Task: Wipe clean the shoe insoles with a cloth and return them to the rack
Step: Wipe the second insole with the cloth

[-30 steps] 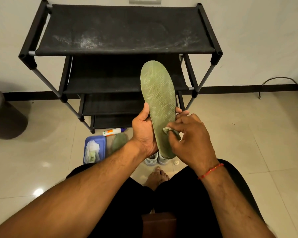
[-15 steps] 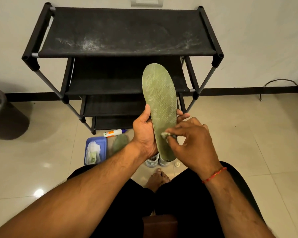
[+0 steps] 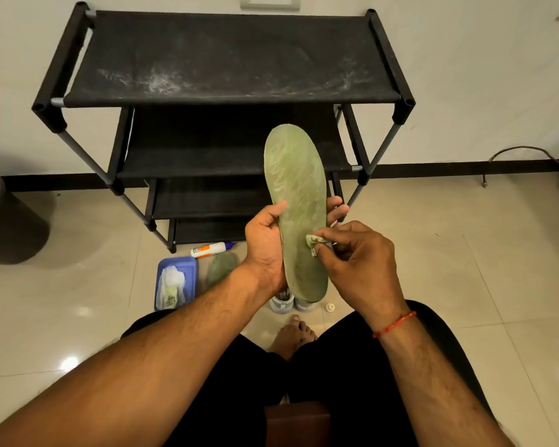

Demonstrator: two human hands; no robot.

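A green insole (image 3: 296,195) stands upright in front of me, toe end up. My left hand (image 3: 265,246) grips its lower half, thumb on the left edge and fingertips showing past the right edge. My right hand (image 3: 359,269) pinches a small crumpled cloth (image 3: 317,242) against the insole's right side, below the middle. A second green insole (image 3: 221,267) lies on the floor, partly hidden by my left wrist. The black shoe rack (image 3: 226,88) stands against the wall behind, its dusty top shelf bare.
A blue tray (image 3: 188,269) with white wipes sits on the tiled floor beside a glue bottle (image 3: 210,249). Grey shoes (image 3: 283,301) and a small white cap (image 3: 330,307) lie under the insole. A dark bin (image 3: 7,221) stands far left, a cable (image 3: 523,156) far right.
The cloth in my right hand has shifted from the insole's middle toward its right edge. The left hand keeps the same hold on the insole.
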